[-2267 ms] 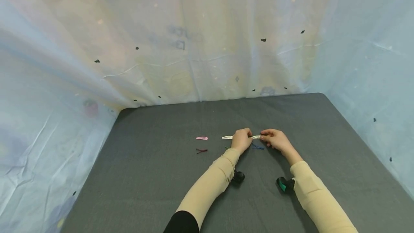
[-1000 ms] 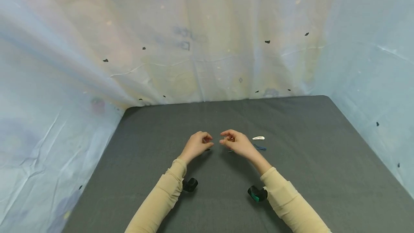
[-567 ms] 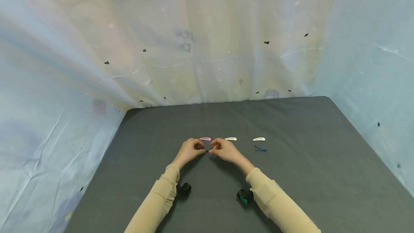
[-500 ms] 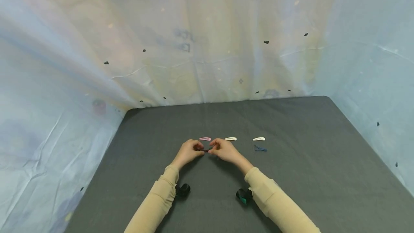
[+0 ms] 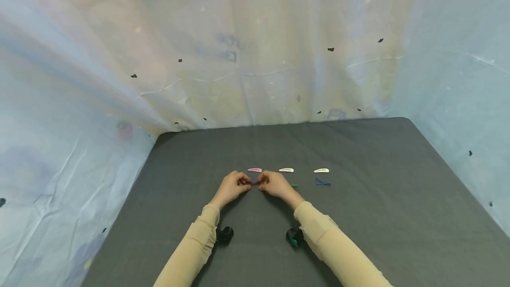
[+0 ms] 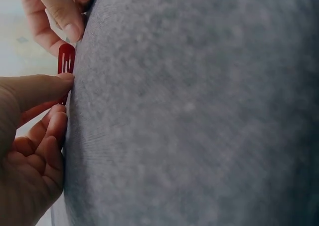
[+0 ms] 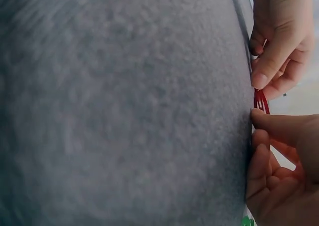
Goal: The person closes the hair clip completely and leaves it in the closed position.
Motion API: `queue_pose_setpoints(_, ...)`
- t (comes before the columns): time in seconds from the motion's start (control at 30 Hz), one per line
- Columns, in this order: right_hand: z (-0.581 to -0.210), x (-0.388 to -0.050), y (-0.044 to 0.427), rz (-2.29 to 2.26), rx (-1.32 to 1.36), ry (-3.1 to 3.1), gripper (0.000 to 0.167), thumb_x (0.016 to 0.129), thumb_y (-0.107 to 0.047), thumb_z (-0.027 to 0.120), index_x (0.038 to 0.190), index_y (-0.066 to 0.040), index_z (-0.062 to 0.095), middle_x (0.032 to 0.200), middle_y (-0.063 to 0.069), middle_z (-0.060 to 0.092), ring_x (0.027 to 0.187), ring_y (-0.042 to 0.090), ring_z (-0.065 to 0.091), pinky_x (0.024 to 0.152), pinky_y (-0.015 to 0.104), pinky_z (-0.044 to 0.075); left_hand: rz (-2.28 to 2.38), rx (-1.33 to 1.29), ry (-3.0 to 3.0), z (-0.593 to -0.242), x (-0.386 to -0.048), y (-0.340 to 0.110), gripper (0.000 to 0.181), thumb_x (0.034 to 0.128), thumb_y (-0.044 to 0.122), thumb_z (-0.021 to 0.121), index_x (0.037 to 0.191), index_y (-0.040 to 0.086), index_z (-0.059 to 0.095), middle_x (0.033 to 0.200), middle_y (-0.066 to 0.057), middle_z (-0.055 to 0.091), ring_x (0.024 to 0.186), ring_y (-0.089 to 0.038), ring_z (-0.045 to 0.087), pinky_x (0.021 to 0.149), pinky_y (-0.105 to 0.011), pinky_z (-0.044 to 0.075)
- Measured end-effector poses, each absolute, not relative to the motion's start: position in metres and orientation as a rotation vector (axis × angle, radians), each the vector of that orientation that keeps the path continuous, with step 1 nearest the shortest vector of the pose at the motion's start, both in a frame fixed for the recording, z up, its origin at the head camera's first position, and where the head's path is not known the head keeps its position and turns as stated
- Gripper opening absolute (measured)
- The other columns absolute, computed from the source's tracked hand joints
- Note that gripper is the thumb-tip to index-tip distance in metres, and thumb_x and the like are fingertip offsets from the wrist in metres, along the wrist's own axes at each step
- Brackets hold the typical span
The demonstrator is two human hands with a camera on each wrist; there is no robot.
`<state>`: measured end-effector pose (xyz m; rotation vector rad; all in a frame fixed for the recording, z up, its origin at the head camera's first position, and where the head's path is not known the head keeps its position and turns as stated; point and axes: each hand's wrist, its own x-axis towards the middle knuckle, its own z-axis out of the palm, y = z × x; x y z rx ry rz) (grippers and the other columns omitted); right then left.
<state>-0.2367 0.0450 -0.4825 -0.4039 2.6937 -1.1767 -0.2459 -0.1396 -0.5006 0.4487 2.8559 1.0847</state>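
Between both hands, just over the grey table, is a red snap hair clip (image 6: 66, 59). My left hand (image 5: 232, 187) pinches one end of it between thumb and fingers. My right hand (image 5: 276, 184) has thumb and index finger at the other end, whose rounded tip shows in the left wrist view. In the head view the red clip looks dark and thin. Behind the hands lie a pink clip (image 5: 255, 170) and a cream clip (image 5: 286, 170). A green clip (image 5: 294, 185) is partly hidden by the right hand. Its green edge (image 7: 247, 221) shows in the right wrist view.
A whitish clip (image 5: 321, 170) lies to the right, with a blue clip (image 5: 323, 182), its halves spread, in front of it. The grey table (image 5: 191, 225) ends at a pale patterned curtain (image 5: 255, 56) behind and along both sides.
Both hands left the cream and whitish clips on the right, moved left and took hold of the red clip. It has been lifted slightly. The green clip has come partly into view.
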Motion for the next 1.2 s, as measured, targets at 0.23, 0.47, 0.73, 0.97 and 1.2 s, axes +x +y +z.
queue_pose_setpoints(0.23, -0.4866, -0.2369, 0.0405, -1.07, -0.406, 2.774, 0.008, 0.084, -0.017, 0.068, 0.082, -0.012, 0.062, 0.065, -0.001, 0.053, 0.056, 0.011, 0.043, 0.05, 0.023, 0.032, 1.1, 0.446, 2.863, -0.499, -0.2443, -0.1401, 0.01, 0.0806, 0.018, 0.072, 0.088, 0.012, 0.069, 0.081, -0.002, 0.056, 0.067, -0.009, 0.047, 0.063, -0.022, 0.04)
queue_pose_setpoints(0.47, -0.4851, -0.236, 0.0364, -0.963, -0.364, 2.853, 0.006, 0.088, -0.018, 0.062, 0.087, -0.013, 0.06, 0.074, 0.002, 0.057, 0.065, 0.013, 0.048, 0.055, 0.027, 0.036, 1.08, 0.399, 2.911, -0.4986, -0.2463, -0.1379, 0.012, 0.082, 0.019, 0.071, 0.087, 0.008, 0.068, 0.08, -0.003, 0.056, 0.066, -0.009, 0.047, 0.062, -0.022, 0.04)
queue_pose_setpoints(0.73, -0.486, -0.2359, 0.0392, -1.056, -0.377, 2.808, 0.006, 0.092, -0.018, 0.057, 0.091, -0.012, 0.057, 0.071, 0.002, 0.053, 0.062, 0.014, 0.043, 0.055, 0.027, 0.032, 1.122, 0.4, 2.887, -0.5011, -0.2493, -0.1401, 0.016, 0.0827, 0.022, 0.07, 0.091, 0.009, 0.068, 0.079, -0.002, 0.056, 0.066, -0.008, 0.047, 0.061, -0.021, 0.039)
queue_pose_setpoints(0.97, -0.4859, -0.2332, 0.0392, -1.06, -0.386, 2.805, 0.009, 0.09, -0.023, 0.061, 0.091, -0.014, 0.062, 0.072, 0.001, 0.054, 0.06, 0.013, 0.043, 0.053, 0.026, 0.031, 1.105, 0.385, 2.888, -0.5012, -0.2493, -0.1412, 0.015, 0.0808, 0.023, 0.072, 0.083, 0.01, 0.067, 0.076, -0.001, 0.056, 0.065, -0.008, 0.047, 0.06, -0.022, 0.039)
queue_pose_setpoints(1.2, -0.4869, -0.233, 0.0381, -1.052, -0.329, 2.837, 0.011, 0.089, -0.023, 0.062, 0.087, -0.012, 0.062, 0.068, 0.0, 0.053, 0.057, 0.012, 0.044, 0.05, 0.025, 0.031, 1.105, 0.371, 2.906, -0.4986, -0.2496, -0.1368, 0.016, 0.0797, 0.024, 0.073, 0.077, 0.01, 0.065, 0.075, -0.002, 0.056, 0.063, -0.009, 0.047, 0.059, -0.022, 0.039)
